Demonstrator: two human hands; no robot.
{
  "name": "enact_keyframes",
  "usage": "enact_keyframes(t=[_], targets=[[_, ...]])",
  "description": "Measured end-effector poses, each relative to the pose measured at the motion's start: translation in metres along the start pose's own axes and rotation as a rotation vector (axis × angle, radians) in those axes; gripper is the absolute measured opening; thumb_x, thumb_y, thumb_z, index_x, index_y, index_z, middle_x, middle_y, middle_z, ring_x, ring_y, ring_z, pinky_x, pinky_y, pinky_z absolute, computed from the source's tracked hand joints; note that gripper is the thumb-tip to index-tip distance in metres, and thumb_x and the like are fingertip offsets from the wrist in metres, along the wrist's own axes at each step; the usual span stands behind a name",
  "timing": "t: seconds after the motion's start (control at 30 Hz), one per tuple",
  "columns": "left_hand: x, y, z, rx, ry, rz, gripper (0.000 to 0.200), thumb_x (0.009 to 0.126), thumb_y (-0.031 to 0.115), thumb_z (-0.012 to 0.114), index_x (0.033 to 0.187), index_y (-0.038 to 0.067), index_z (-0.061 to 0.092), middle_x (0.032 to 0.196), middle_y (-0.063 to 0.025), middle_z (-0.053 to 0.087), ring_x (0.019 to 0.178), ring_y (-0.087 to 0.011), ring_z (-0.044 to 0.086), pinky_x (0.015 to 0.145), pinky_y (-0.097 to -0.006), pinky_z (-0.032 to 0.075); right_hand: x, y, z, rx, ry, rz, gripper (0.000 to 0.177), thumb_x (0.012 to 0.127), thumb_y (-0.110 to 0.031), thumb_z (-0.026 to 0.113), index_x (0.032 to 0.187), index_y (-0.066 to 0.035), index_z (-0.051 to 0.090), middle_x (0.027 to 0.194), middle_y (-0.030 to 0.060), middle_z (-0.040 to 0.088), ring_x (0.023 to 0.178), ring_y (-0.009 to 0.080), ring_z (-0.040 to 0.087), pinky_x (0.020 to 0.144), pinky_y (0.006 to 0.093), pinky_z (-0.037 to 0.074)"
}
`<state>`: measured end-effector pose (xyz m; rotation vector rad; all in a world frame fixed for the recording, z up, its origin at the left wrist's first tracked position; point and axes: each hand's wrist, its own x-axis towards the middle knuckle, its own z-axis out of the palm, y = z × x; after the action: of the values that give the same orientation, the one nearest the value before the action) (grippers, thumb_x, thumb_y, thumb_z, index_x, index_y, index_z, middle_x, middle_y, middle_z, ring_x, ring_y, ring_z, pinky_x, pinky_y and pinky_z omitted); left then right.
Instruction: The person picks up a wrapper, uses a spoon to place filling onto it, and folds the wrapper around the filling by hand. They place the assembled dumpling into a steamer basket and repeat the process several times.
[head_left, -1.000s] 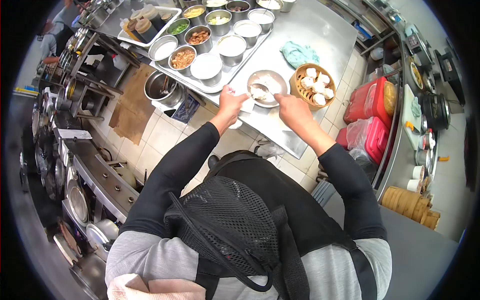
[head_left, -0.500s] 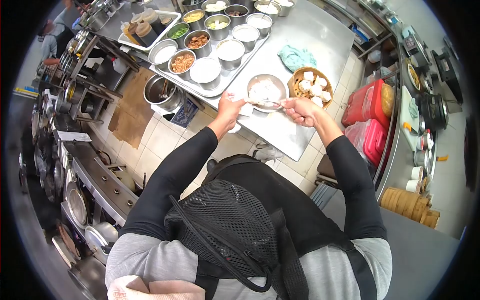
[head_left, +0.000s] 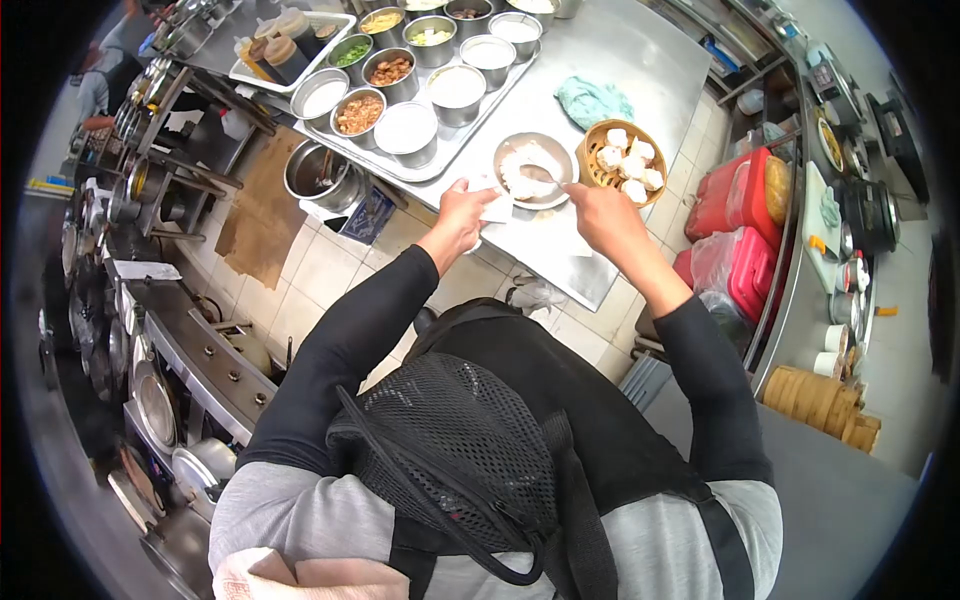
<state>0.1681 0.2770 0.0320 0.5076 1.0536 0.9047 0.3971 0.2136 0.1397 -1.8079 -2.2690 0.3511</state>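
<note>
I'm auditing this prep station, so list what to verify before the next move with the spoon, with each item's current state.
1. Right hand has a grip on the spoon: ok.
2. Spoon end sits inside the metal bowl: ok.
3. Left hand holds the white sheet at the bowl's edge: ok.
4. Bamboo steamer stands close beside the bowl: ok.
5. Amount on the spoon: cannot tell.

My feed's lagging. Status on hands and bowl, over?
Left hand pinching white wrapper. Right hand holding utensil, tip in metal bowl of white filling. Bamboo steamer of dumplings beside bowl, nothing blocking.
</note>
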Motion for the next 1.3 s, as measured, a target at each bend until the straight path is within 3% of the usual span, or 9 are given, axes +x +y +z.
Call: enact_keyframes(t=[0.17,0.23,0.3,0.33,0.43,0.67,0.77,1.03,1.3], targets=[[-0.012,0.006,0.009,-0.043,-0.029,-0.010,0.055,0.089,-0.010,0.065,0.136,-0.004,0.038,0.122,-0.0189,0.061,0.102,-0.0294,0.070,0.081,-0.0441,0.064,0.013,0.002,0.026,0.098,-0.094,0.000,0.027,0.093,-0.009,0.057,0.115,-0.005,0.074,0.091,0.0271,0.070,0.087,0.0425,0.070,0.079,0.0508,0.055],[-0.015,0.007,0.012,-0.087,-0.001,0.011,0.056,0.089,-0.009,0.066,0.137,-0.004,0.038,0.124,-0.0190,0.060,0.102,-0.0294,0.070,0.081,-0.0441,0.064,0.023,0.006,0.027,0.215,0.074,-0.117,0.026,0.096,-0.011,0.060,0.118,-0.005,0.072,0.077,0.0215,0.070,0.069,0.0354,0.070,0.063,0.0456,0.055],[-0.008,0.005,0.007,-0.075,-0.011,0.022,0.056,0.090,-0.009,0.067,0.137,-0.004,0.037,0.124,-0.0189,0.060,0.103,-0.0294,0.070,0.082,-0.0437,0.064,0.032,0.011,0.011,0.681,-0.418,0.472,0.025,0.098,-0.016,0.058,0.115,-0.003,0.072,0.071,0.0082,0.065,0.053,0.0198,0.060,0.046,0.0364,0.049],[-0.005,0.003,0.005,-0.064,-0.022,0.033,0.057,0.090,-0.008,0.067,0.138,-0.005,0.037,0.125,-0.0188,0.060,0.104,-0.0294,0.069,0.083,-0.0433,0.064,0.037,0.020,0.011,0.959,-0.503,0.624,0.026,0.102,-0.016,0.056,0.122,-0.003,0.066,0.069,-0.0030,0.053,0.047,0.0059,0.042,0.039,0.0241,0.037],[-0.008,0.004,0.006,-0.075,-0.013,0.038,0.058,0.090,-0.008,0.068,0.138,-0.006,0.036,0.126,-0.0183,0.059,0.103,-0.0289,0.069,0.084,-0.0421,0.064,0.038,0.034,0.009,1.494,-0.643,0.824,0.024,0.107,-0.015,0.048,0.124,-0.007,0.063,0.069,-0.0061,0.046,0.048,0.0012,0.030,0.037,0.0184,0.027],[0.021,-0.019,-0.022,0.037,0.043,0.042,0.047,0.093,-0.003,0.067,0.134,-0.008,0.044,0.124,-0.0184,0.062,0.102,-0.0280,0.070,0.083,-0.0423,0.063,0.029,0.038,-0.011,1.315,-0.479,0.629,0.030,0.104,-0.011,0.052,0.132,-0.004,0.061,0.068,-0.0056,0.046,0.048,0.0033,0.031,0.040,0.0212,0.028],[0.023,-0.023,-0.029,-0.003,0.014,0.002,0.050,0.093,0.013,0.070,0.137,-0.002,0.049,0.116,-0.0117,0.066,0.091,-0.0198,0.065,0.072,-0.0352,0.049,0.029,0.029,-0.037,1.228,-0.431,0.588,0.032,0.104,-0.012,0.052,0.134,-0.003,0.062,0.069,-0.0060,0.046,0.048,0.0032,0.032,0.040,0.0213,0.029],[-0.009,0.003,-0.025,-0.254,0.062,-0.042,0.039,0.103,0.025,0.052,0.131,-0.002,0.053,0.123,-0.0149,0.065,0.113,-0.0309,0.066,0.091,-0.0527,0.058,0.021,-0.001,-0.079,1.168,-0.446,0.457,0.033,0.104,-0.014,0.053,0.133,-0.003,0.063,0.067,-0.0063,0.045,0.048,0.0033,0.034,0.040,0.0214,0.029],[-0.035,0.018,-0.027,-0.312,-0.099,-0.027,0.051,0.110,0.042,0.038,0.135,-0.001,0.050,0.131,-0.0173,0.062,0.117,-0.0304,0.065,0.095,-0.0491,0.057,0.023,-0.045,-0.026,0.752,-0.484,0.342,0.029,0.104,-0.019,0.055,0.125,-0.005,0.069,0.066,-0.0064,0.044,0.046,0.0028,0.034,0.040,0.0233,0.030]])
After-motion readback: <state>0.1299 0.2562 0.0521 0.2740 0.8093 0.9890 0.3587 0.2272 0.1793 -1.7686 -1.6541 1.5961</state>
